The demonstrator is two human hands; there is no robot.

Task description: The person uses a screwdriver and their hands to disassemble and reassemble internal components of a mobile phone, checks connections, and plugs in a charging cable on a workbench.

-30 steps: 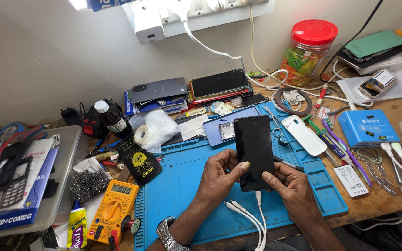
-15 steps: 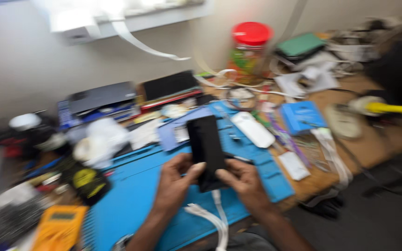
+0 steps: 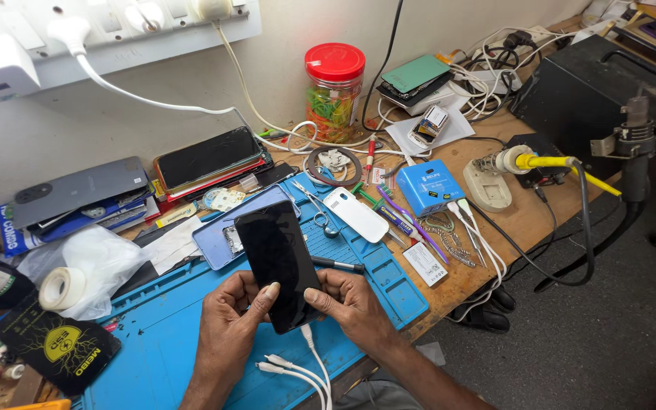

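Observation:
I hold a black smartphone (image 3: 279,260) with a dark screen over the blue work mat (image 3: 168,334). My left hand (image 3: 231,319) grips its lower left edge, thumb on the glass. My right hand (image 3: 351,301) grips the lower right edge. A white cable (image 3: 314,363) runs from the phone's bottom end down between my wrists. Behind the phone lies an opened blue phone back (image 3: 222,231). A white phone (image 3: 356,214), tweezers (image 3: 313,206) and a black pen-like tool (image 3: 339,265) lie on the mat to the right.
A red-lidded jar (image 3: 333,91) stands by the wall. Stacked phones (image 3: 206,157), a tape roll (image 3: 63,288), a plastic bag (image 3: 100,258), a blue box (image 3: 430,188), a soldering iron (image 3: 548,162), a hot-air nozzle (image 3: 635,144) and tangled cables (image 3: 495,61) crowd the bench. Floor lies to the right.
My view has swung right, bringing the soldering iron, black case and floor into sight; the yellow multimeter is nearly out of frame. Both hands still hold the phone the same way.

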